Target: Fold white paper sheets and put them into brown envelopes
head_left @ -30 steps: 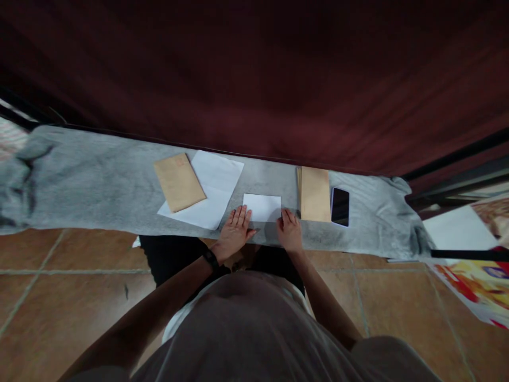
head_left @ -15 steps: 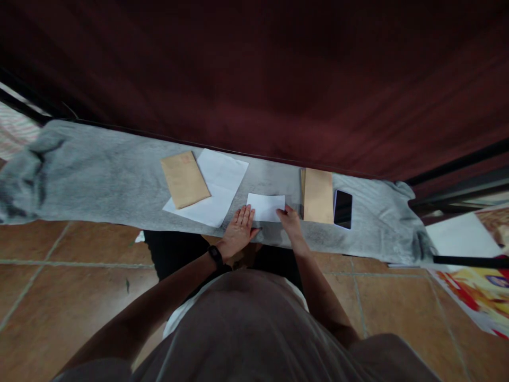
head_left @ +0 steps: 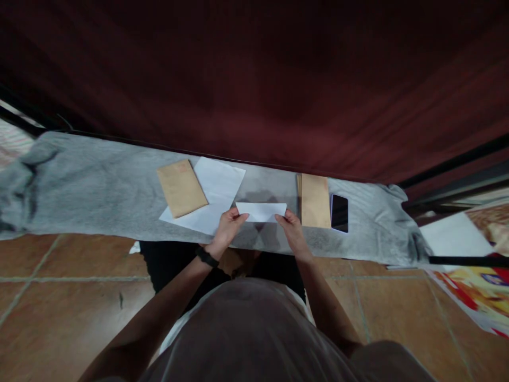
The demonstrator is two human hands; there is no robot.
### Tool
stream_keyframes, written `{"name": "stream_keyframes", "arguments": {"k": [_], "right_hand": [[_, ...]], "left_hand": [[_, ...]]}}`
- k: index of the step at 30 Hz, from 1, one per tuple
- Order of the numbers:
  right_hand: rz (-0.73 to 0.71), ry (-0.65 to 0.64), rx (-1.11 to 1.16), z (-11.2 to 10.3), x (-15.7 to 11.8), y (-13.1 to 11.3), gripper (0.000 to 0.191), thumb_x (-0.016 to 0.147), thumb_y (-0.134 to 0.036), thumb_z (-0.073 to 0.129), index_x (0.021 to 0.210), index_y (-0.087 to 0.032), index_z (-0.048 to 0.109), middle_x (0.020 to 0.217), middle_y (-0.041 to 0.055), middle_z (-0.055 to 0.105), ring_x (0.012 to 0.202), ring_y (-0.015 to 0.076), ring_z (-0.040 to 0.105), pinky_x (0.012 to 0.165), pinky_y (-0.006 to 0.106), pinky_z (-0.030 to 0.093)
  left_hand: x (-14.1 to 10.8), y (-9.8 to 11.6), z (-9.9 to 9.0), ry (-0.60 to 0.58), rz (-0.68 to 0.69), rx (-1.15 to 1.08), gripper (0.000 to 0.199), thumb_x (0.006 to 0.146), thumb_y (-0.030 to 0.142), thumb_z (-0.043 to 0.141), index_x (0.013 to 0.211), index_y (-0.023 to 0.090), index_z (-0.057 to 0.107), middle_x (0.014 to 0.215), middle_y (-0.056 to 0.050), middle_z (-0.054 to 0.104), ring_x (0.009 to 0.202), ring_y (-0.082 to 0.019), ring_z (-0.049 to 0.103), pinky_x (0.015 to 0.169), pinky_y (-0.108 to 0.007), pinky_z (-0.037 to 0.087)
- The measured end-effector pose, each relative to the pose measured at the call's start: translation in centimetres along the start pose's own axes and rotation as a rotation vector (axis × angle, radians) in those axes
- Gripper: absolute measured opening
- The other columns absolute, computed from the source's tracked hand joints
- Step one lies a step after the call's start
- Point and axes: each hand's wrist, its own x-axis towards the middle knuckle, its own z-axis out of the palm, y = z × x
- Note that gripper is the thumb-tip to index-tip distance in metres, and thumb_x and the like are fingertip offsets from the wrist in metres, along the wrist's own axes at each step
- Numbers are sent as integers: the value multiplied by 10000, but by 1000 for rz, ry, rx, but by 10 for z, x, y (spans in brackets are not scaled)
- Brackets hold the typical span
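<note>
Between my two hands is a folded white sheet of paper (head_left: pixel 261 212), narrow and wide, raised off the grey cloth. My left hand (head_left: pixel 229 223) pinches its left end, thumb on the near face. At the right end my right hand (head_left: pixel 291 227) grips it the same way. To the left, a brown envelope (head_left: pixel 182 188) lies partly over larger white sheets (head_left: pixel 218 185). A small stack of brown envelopes (head_left: pixel 315 201) rests just right of my right hand.
A grey cloth (head_left: pixel 103 185) covers the long narrow surface. Beside the envelope stack lies a phone (head_left: pixel 339 213) with a dark screen. A dark red curtain-like sheet (head_left: pixel 254 95) rises behind the far edge. At lower right are a white sheet (head_left: pixel 457 236) and a colourful printed package (head_left: pixel 477 292).
My left hand has gone from lying flat at the paper's left corner to pinching its left end. The paper has been lifted and now looks narrower and wider, held at both ends.
</note>
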Motion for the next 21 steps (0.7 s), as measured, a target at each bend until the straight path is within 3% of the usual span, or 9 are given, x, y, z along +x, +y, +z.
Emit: {"name": "stream_keyframes", "arguments": {"k": [2, 4, 7, 10, 15, 18, 21], "right_hand": [[-51, 9, -67, -2, 2, -2, 209, 852, -363, 606, 951, -220, 722, 1018, 39, 779, 973, 226, 712, 922, 393, 569], [-123, 12, -149, -6, 4, -3, 174, 846, -280, 584, 930, -230, 728, 1086, 45, 768, 1066, 233, 695, 977, 405, 547], [-286, -40, -410, -11, 0, 0, 326, 850, -146, 510, 1055, -248, 742, 1217, 50, 732, 1199, 220, 644, 1079, 427, 491], [-417, -180, -711, -15, -9, 11, 498, 841, -47, 476, 1224, -263, 710, 1335, 39, 681, 1311, 203, 574, 1166, 458, 422], [-495, -311, -930, -17, -30, 34, 519, 886, -33, 476, 1329, -235, 657, 1416, 63, 629, 1349, 207, 549, 1169, 457, 435], [-506, -310, -958, -17, -38, 40, 496, 934, -74, 455, 1389, -200, 608, 1467, 85, 583, 1378, 217, 521, 1179, 461, 425], [-508, -302, -969, -15, -41, 41, 479, 963, -106, 437, 1410, -190, 588, 1482, 90, 568, 1394, 218, 505, 1191, 459, 409]], "left_hand": [[7, 7, -8, -40, 65, 45, 257, 853, 342, 660, 1007, 149, 732, 1016, -85, 780, 960, -259, 734, 879, -403, 584], [9, 10, -14, -58, 199, 170, 172, 843, 248, 633, 961, 178, 737, 1067, -73, 775, 1025, -249, 720, 945, -414, 559], [7, 5, -20, -144, 397, 468, 350, 817, 66, 502, 1030, 214, 736, 1222, -58, 738, 1186, -223, 657, 1079, -449, 482], [0, -10, -22, -294, 509, 752, 576, 763, -23, 445, 1205, 241, 702, 1352, -39, 676, 1306, -195, 580, 1154, -446, 428], [-18, -28, -28, -483, 539, 935, 754, 740, -45, 427, 1424, 243, 560, 1533, -40, 515, 1450, -164, 431, 1225, -426, 343], [-25, -22, -29, -556, 493, 926, 774, 748, -14, 434, 1485, 218, 490, 1590, -59, 431, 1493, -167, 358, 1231, -416, 325], [-26, -12, -16, -592, 487, 897, 688, 851, 116, 474, 1531, 207, 420, 1628, -66, 362, 1513, -179, 319, 1226, -394, 329]]}}
